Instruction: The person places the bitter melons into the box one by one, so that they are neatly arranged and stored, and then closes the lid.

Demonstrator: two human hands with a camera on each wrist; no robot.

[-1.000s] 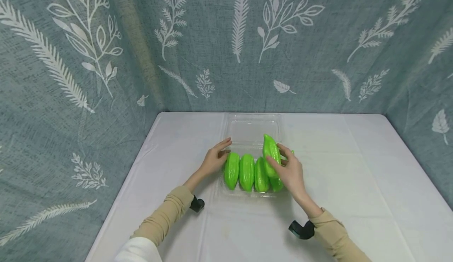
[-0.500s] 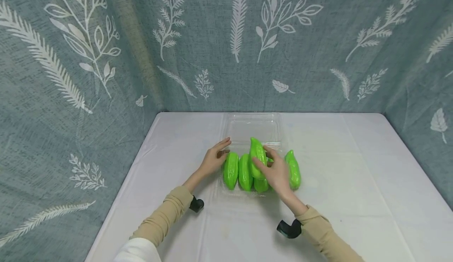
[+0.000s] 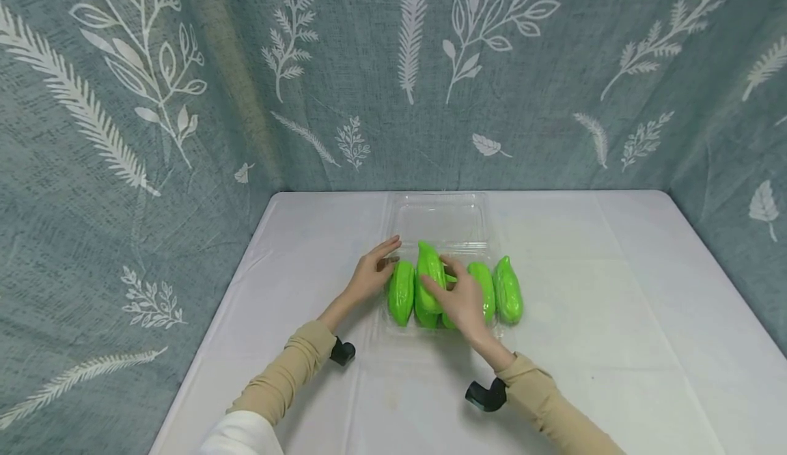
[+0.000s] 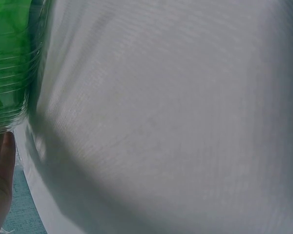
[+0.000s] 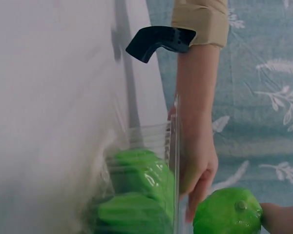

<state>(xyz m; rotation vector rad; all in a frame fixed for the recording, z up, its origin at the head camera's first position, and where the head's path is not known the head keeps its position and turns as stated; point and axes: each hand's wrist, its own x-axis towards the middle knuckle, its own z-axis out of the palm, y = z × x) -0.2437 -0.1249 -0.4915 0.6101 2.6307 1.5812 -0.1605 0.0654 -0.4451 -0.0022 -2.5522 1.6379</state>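
Note:
My right hand (image 3: 465, 301) holds a bright green, ridged, pod-shaped fruit (image 3: 430, 270) with a pointed tip, thumb on its near side. It is raised over a row of similar green fruits in an open clear plastic clamshell box (image 5: 176, 156). The leftmost fruit (image 3: 402, 294) in the row shows fully; the held one and my hand partly cover others. At the box's left side, my left hand (image 3: 371, 274) has its fingers extended along the wall. In the right wrist view, the held fruit (image 5: 224, 214) shows its round end, beside the box rim.
The box's clear lid (image 3: 438, 217) lies folded back toward the curtain (image 3: 529, 134). One more green fruit (image 3: 508, 291) lies at the box's right side. A white cloth covers the table (image 3: 615, 305). Black wrist-worn pieces (image 3: 486, 395) hang below both sleeves.
My right hand has moved left along the row with the held fruit, from the right end to over the second fruit from the left. The fruits at the right are uncovered. The left hand stays.

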